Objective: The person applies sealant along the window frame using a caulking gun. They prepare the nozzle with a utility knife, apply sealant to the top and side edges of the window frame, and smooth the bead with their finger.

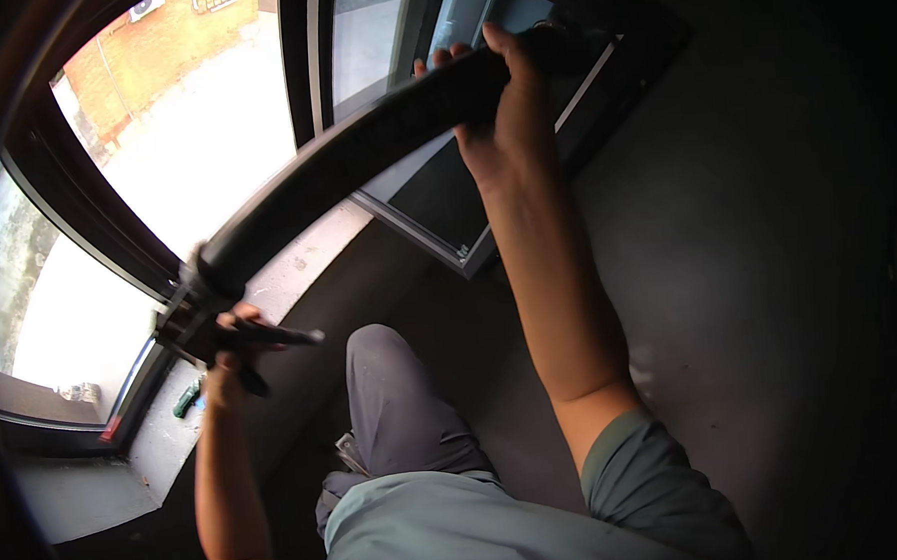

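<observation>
A long, dark tube-shaped tool that looks like a caulking gun (348,154) lies slantwise across the view, from the lower left up to the upper right. At its lower end, my left hand (230,375) is closed around the handle and trigger part, which is slightly blurred. My right hand (516,97) wraps round the tube near its upper end, thumb on the near side and fingertips showing past the far side. The tool's tip beyond my right hand is lost in shadow.
An open window sash (427,243) with a dark frame stands behind the tube. Below the windows runs a pale sill (312,254), with a small green object (186,399) on it near my left wrist. My bent knee (377,358) is close to the wall.
</observation>
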Available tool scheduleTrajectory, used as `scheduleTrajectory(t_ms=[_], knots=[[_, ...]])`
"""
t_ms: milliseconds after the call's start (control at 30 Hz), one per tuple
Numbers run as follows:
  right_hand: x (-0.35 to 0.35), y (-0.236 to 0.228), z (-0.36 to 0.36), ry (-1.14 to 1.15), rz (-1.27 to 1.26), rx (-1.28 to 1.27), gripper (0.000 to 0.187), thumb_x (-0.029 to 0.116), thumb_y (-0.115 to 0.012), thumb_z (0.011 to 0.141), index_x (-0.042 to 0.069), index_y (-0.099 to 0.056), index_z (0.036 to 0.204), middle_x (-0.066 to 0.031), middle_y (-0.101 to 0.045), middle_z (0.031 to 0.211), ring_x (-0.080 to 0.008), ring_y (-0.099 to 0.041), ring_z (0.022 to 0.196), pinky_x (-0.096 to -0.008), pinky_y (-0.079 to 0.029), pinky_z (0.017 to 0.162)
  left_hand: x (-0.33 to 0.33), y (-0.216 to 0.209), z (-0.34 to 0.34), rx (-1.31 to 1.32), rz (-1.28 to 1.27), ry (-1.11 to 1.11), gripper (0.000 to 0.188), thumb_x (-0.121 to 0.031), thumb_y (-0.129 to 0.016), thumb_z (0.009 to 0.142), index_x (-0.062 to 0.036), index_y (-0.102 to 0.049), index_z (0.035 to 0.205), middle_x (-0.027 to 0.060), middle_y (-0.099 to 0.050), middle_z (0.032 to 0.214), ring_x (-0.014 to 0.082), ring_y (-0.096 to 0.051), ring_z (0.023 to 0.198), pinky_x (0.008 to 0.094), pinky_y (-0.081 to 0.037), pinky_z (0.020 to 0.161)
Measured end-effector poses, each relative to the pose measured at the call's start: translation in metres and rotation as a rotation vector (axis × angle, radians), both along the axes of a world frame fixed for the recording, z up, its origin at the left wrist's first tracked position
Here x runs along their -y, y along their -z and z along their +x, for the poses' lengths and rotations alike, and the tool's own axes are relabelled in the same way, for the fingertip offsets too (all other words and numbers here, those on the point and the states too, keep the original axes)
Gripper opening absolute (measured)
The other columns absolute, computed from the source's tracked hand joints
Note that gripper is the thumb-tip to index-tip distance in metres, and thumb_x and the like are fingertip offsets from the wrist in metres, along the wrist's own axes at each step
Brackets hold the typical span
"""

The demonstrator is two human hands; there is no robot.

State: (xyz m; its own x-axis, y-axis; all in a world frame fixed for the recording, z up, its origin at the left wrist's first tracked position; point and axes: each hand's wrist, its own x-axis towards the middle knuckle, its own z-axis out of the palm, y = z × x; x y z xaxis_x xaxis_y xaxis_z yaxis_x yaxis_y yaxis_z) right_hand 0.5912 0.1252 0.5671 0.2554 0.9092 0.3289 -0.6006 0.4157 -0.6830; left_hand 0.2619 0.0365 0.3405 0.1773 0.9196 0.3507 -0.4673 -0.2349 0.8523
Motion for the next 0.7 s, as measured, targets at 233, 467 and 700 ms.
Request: scheduleTrajectory(t_ms=[233, 467, 700], knots=[[-0.017, -0.014, -0.021, -0.048, 0.156, -0.290, 0.032, 0.023, -0.069, 0.090, 0.004, -0.051, 0.109, -0.0090, -0.059, 0.092, -0.0229, -0.066, 0.083, -0.0414, -0.061, 0.089, -0.014, -0.080, -0.060, -0.179, -0.206, 0.262, 0.095, -0.077, -0.064, 0.084, 0.0010, -0.055, 0.137, -0.0061, -0.037, 0.061, 0.0032, -0.033, 0.045, 0.0209, -0.028, 0.039], [-0.013, -0.002, -0.015, -0.110, 0.289, -0.394, 0.023, 0.023, -0.071, 0.088, 0.008, -0.054, 0.090, -0.0079, -0.062, 0.086, -0.0235, -0.067, 0.082, -0.0446, -0.061, 0.091, -0.009, -0.099, -0.047, -0.172, -0.097, 0.234, 0.077, -0.075, -0.051, 0.094, -0.0032, -0.052, 0.121, 0.0111, -0.062, 0.099, 0.0264, -0.068, 0.097, 0.0425, -0.055, 0.087], [-0.016, -0.005, -0.024, -0.131, 0.242, -0.335, 0.030, 0.033, -0.065, 0.091, 0.004, -0.058, 0.093, -0.0104, -0.065, 0.088, -0.0242, -0.069, 0.083, -0.0406, -0.061, 0.089, -0.017, -0.131, -0.070, -0.197, -0.156, 0.131, 0.075, -0.080, -0.032, 0.097, -0.0071, -0.050, 0.095, 0.0098, -0.058, 0.078, 0.0261, -0.069, 0.073, 0.0453, -0.061, 0.071]])
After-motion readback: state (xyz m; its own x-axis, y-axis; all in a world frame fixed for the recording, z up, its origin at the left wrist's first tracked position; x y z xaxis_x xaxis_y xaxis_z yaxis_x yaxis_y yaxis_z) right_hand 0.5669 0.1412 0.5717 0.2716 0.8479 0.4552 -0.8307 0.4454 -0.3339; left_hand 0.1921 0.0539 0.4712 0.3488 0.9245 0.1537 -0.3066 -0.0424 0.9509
